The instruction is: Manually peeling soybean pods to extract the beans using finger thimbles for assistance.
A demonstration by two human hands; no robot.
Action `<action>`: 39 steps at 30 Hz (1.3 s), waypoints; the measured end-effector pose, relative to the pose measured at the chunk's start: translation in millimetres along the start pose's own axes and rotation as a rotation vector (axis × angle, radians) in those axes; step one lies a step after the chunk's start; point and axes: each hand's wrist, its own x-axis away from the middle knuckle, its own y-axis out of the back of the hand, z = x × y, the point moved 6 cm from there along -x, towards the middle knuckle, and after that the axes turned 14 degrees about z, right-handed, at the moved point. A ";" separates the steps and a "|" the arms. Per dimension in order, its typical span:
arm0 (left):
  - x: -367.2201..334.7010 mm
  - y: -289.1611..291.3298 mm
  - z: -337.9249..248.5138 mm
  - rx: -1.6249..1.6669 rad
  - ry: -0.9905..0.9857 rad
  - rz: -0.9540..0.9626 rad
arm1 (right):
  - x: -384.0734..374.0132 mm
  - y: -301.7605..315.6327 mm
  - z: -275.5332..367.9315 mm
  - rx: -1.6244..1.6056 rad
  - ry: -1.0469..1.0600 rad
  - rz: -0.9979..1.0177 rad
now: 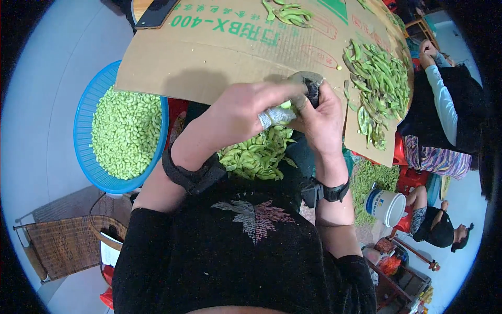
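Over the heap of green bean pods in my lap, my two hands meet just past the cardboard's near edge. A light green bean pod shows in part between them. My left hand is closed at the pod, its thumb wrapped in a pale cover and its forefinger smeared by motion. Facing it, my right hand is bent round the pod, with grey and black wraps on its fingers. Most of the pod is hidden by my fingers. To the left, a blue plastic basket holds many shelled green beans.
Printed cardboard covers the table, bearing pods at right, a smaller pile at the far side and a phone. A white bucket stands right, near pods on the floor. Co-workers sit at right; a wicker chair stands left.
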 end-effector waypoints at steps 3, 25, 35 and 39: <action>0.6 1.0 -18.9 -0.248 -0.219 0.011 | 3.5 -10.2 -10.9 -0.647 -0.276 0.094; 16.1 21.9 64.9 1.363 0.211 -0.469 | -155.4 69.7 -9.9 1.415 0.055 0.134; -13.3 8.5 24.6 0.273 0.131 -0.238 | -60.0 24.5 -23.9 0.107 -0.392 0.336; -14.6 4.3 17.6 0.275 0.144 -0.226 | -27.5 10.4 -5.9 -0.238 -0.568 0.311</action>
